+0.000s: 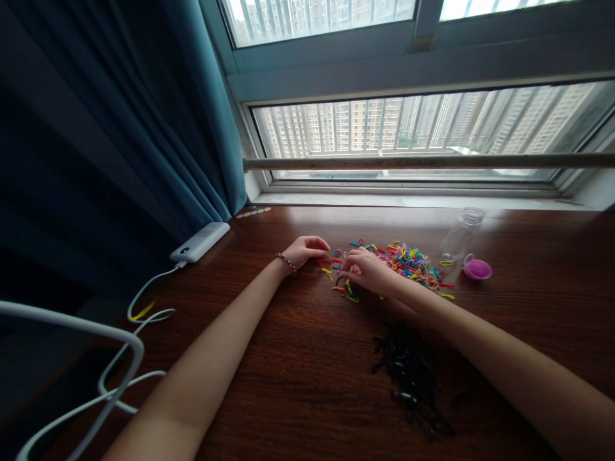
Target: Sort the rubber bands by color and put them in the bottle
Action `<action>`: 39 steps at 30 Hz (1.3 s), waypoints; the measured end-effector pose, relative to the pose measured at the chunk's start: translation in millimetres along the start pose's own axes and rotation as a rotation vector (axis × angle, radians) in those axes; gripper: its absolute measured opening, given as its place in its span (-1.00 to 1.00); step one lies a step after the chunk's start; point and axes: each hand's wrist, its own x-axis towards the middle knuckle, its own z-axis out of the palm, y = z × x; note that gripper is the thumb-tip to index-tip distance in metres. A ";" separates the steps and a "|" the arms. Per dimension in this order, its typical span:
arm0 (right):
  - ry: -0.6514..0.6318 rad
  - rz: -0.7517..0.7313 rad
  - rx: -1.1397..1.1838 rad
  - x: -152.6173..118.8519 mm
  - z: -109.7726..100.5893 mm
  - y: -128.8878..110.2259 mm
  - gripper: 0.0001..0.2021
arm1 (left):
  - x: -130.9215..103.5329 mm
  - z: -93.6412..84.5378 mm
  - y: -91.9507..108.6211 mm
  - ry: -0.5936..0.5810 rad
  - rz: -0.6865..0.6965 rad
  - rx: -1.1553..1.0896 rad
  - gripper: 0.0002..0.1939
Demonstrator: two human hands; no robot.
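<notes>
A pile of small colourful bands (416,264) lies on the brown wooden table (288,358), with loose ones scattered to its left. My left hand (307,250), a beaded bracelet at its wrist, rests at the left edge of the scattered bands, its thumb and fingers curved close together near a red one. My right hand (362,267) reaches over the left part of the bands, fingertips pinched low among them; what is between them is too small to make out. A heap of black bands (410,374) lies nearer to me, below my right forearm.
A clear open jar (462,235) and a pink lid (477,269) stand right of the pile. A white power bank (200,242) with a white cable (139,346) lies at the left by the blue curtain (192,128). Behind the table is a window with a rail.
</notes>
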 end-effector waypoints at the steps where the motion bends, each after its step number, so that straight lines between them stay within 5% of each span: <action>1: 0.019 0.035 0.006 0.0 -1.3 0.1 -0.94 | 1.8 -1.0 -2.7 0.101 0.006 -0.016 -0.79; 4: 0.028 0.068 -0.025 -2.3 0.6 -2.6 -0.92 | 6.5 -3.5 -9.5 0.371 0.014 -0.124 -0.79; 6: 0.000 0.035 -0.066 -5.1 6.8 -5.2 -0.90 | 8.3 -4.5 -12.1 0.437 0.010 -0.186 -0.78; 11: 0.021 0.036 -0.084 -4.7 13.5 -7.5 -0.93 | 9.0 -4.4 -15.7 0.391 0.029 -0.165 -0.78; 17: 0.172 0.238 0.409 -2.8 -41.3 -23.2 -0.86 | 7.4 -2.8 -15.9 0.379 0.059 -0.103 -0.80; 22: 0.120 0.279 0.588 -52.6 -74.4 -51.4 -0.83 | 2.3 7.2 -11.8 0.328 0.140 0.211 -0.82; 30: -0.146 0.145 0.293 -140.2 -58.2 -87.0 -0.94 | -8.4 32.3 -5.3 0.229 0.285 0.585 -0.53; 34: -0.060 0.152 0.141 -144.6 -65.4 -69.1 -0.87 | -22.7 44.6 2.8 0.008 0.203 0.670 -0.11; 37: 0.175 0.307 -0.107 -135.6 -68.2 -30.8 -0.74 | -38.8 61.1 5.6 -0.116 0.183 0.774 0.13; 39: 0.213 0.407 -0.266 -126.6 -63.9 -4.9 -0.58 | -45.0 74.4 4.5 -0.158 0.236 0.820 0.18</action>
